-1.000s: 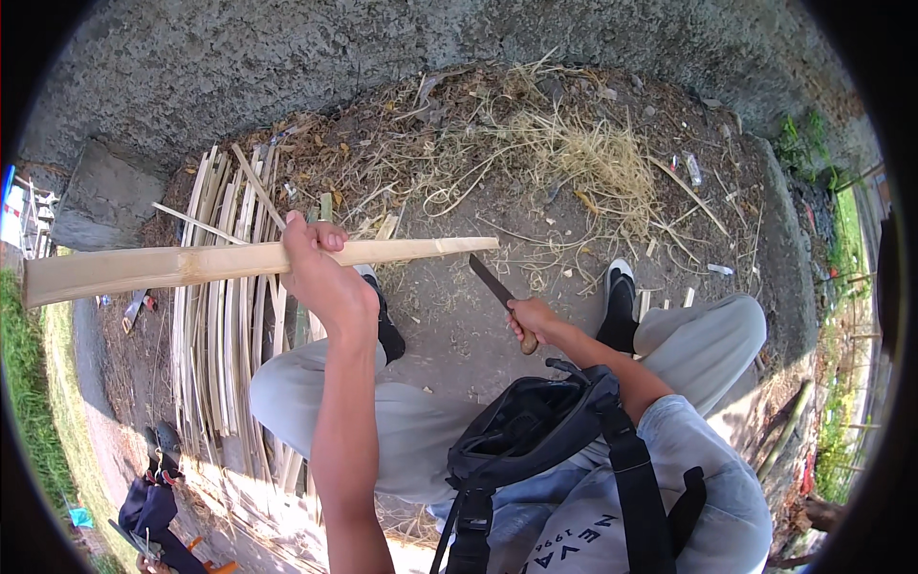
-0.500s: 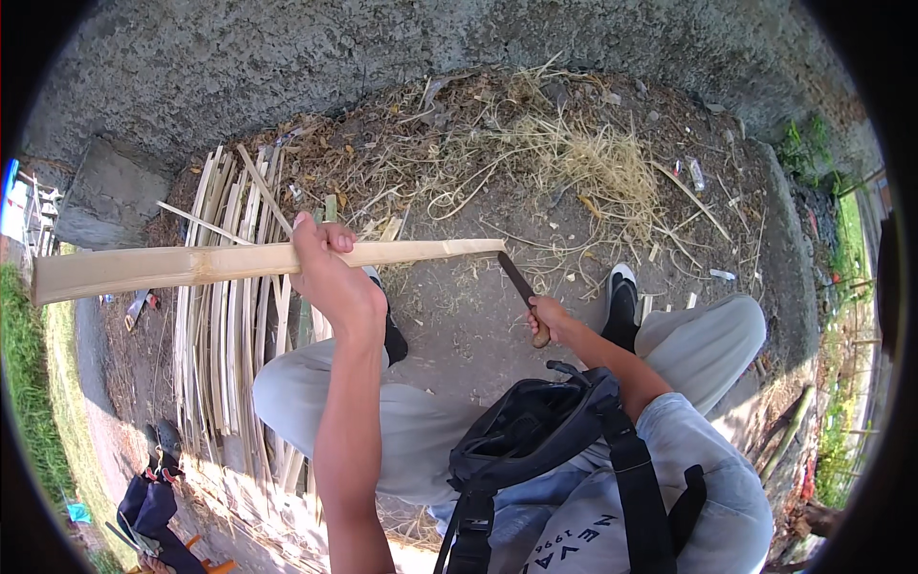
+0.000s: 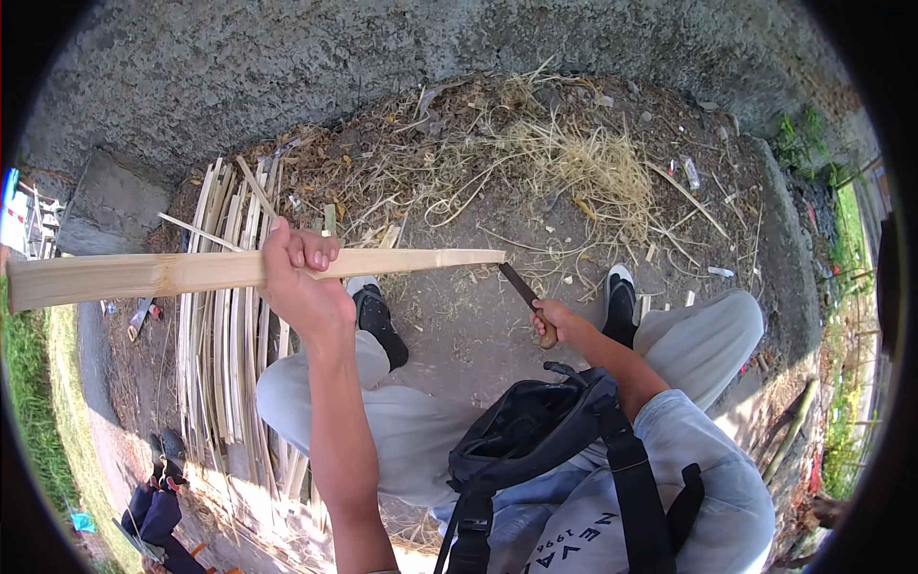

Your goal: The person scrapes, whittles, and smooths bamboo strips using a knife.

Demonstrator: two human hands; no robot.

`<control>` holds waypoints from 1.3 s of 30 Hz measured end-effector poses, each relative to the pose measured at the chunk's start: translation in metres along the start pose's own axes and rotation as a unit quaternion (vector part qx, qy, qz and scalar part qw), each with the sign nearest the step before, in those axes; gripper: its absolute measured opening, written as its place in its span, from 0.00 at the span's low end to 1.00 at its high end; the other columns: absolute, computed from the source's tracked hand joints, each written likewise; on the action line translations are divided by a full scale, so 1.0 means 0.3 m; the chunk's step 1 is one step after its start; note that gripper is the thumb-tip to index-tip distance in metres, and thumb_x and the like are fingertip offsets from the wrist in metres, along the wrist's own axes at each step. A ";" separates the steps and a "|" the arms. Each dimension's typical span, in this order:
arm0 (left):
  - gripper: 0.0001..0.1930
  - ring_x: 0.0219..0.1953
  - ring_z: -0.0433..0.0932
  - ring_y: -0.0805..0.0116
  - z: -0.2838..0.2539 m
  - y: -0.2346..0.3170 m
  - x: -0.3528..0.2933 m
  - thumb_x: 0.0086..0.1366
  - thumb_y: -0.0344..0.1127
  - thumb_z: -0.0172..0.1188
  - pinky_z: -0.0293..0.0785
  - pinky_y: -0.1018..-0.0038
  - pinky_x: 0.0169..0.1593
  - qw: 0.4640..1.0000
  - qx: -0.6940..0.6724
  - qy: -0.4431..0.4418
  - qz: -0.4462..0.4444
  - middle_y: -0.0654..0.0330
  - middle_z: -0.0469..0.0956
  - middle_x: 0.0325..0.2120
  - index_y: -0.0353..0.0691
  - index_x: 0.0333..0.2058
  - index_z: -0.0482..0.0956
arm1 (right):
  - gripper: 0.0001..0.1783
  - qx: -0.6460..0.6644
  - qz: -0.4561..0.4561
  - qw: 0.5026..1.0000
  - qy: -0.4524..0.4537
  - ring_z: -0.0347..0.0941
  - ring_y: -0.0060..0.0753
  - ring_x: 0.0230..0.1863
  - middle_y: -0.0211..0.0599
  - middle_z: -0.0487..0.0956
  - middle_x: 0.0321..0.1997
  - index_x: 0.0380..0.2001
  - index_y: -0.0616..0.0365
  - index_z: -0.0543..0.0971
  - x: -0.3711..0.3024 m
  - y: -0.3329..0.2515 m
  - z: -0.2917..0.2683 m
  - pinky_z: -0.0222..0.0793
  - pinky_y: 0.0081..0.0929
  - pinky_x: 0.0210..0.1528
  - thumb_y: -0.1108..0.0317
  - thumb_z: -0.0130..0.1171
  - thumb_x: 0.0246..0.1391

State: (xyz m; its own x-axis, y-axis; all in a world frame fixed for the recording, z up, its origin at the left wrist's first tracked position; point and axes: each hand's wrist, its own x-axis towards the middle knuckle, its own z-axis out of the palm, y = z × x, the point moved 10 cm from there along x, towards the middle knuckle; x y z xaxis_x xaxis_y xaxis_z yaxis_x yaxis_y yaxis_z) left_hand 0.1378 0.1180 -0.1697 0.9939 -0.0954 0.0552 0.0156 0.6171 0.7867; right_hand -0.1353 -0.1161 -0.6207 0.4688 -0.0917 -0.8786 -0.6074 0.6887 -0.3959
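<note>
My left hand is closed around a long pale bamboo strip, held level across the view. The strip is broad at its left end and narrows toward its right end, with a node left of my hand. In my right hand is a knife, gripped by its brown wooden handle. Its dark blade points up and left, and the blade's tip is at or very close to the strip's right end; whether they touch I cannot tell.
A stack of split bamboo strips lies on the ground at left. Tangled shavings are heaped near the rough grey wall. A black bag hangs at my front. Another person's dark-clothed legs show at lower left.
The bamboo strip and my left hand have shifted left and slightly down. My right hand with the knife has moved slightly to the right and down.
</note>
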 end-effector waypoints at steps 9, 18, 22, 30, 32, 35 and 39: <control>0.19 0.16 0.54 0.79 -0.010 0.087 -0.001 0.64 0.36 0.52 0.53 0.78 0.25 0.999 -0.012 -0.013 0.044 0.69 0.55 0.12 0.48 0.15 0.57 | 0.20 0.019 -0.008 1.000 -0.015 0.58 0.22 0.13 0.29 0.62 0.14 0.24 0.59 0.65 -0.023 -0.019 0.031 0.58 0.21 0.14 0.55 0.41 0.64; 0.17 0.17 0.61 0.74 -0.026 0.239 -0.015 0.69 0.42 0.43 0.64 0.78 0.27 0.978 0.126 0.022 0.163 0.65 0.57 0.14 0.40 0.22 0.60 | 0.28 -0.372 -0.089 0.895 0.231 0.79 0.43 0.27 0.54 0.79 0.26 0.25 0.72 0.77 -0.249 -0.211 0.019 0.74 0.35 0.29 0.51 0.48 0.57; 0.14 0.11 0.65 0.72 0.031 0.250 -0.034 0.70 0.39 0.43 0.59 0.82 0.16 0.960 0.169 -0.030 0.220 0.59 0.62 0.15 0.39 0.25 0.60 | 0.27 -0.395 -0.261 0.797 0.375 0.77 0.58 0.27 0.60 0.77 0.23 0.24 0.73 0.77 -0.290 -0.341 -0.053 0.74 0.44 0.34 0.51 0.52 0.53; 0.10 0.30 0.79 0.56 0.057 0.186 -0.054 0.68 0.30 0.45 0.79 0.74 0.23 0.948 0.226 -0.120 0.189 0.50 0.64 0.37 0.38 0.36 0.51 | 0.19 -0.331 -0.343 0.806 0.351 0.75 0.64 0.30 0.64 0.76 0.23 0.25 0.72 0.78 -0.349 -0.401 -0.015 0.73 0.47 0.37 0.61 0.56 0.48; 0.13 0.34 0.79 0.52 0.096 0.152 -0.075 0.69 0.33 0.45 0.83 0.68 0.32 0.941 0.252 -0.148 0.174 0.50 0.65 0.37 0.37 0.37 0.49 | 0.17 -0.388 -0.324 0.791 0.345 0.76 0.60 0.31 0.63 0.76 0.23 0.24 0.72 0.77 -0.406 -0.415 0.033 0.73 0.46 0.34 0.63 0.53 0.50; 0.14 0.37 0.79 0.52 0.115 0.086 -0.085 0.70 0.35 0.45 0.83 0.63 0.40 0.931 0.281 -0.183 0.146 0.50 0.67 0.35 0.37 0.39 0.48 | 0.15 -0.409 -0.319 0.792 0.322 0.76 0.62 0.30 0.63 0.76 0.24 0.25 0.71 0.78 -0.358 -0.367 0.026 0.74 0.47 0.36 0.65 0.54 0.47; 0.09 0.36 0.80 0.53 0.033 0.033 -0.061 0.66 0.28 0.48 0.81 0.60 0.42 0.930 0.274 -0.175 0.169 0.51 0.71 0.33 0.38 0.38 0.55 | 0.14 -0.440 -0.341 0.784 0.276 0.76 0.61 0.30 0.62 0.77 0.25 0.29 0.70 0.77 -0.349 -0.303 0.117 0.73 0.48 0.36 0.66 0.53 0.46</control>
State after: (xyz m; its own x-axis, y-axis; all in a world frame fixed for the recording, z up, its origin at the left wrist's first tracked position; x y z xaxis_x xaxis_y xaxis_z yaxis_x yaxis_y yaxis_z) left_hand 0.1187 0.1181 -0.1567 0.8336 -0.2760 0.4785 -0.4453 0.1767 0.8778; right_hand -0.1068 -0.1439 -0.4834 0.6750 -0.6871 -0.2688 -0.6577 -0.3953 -0.6412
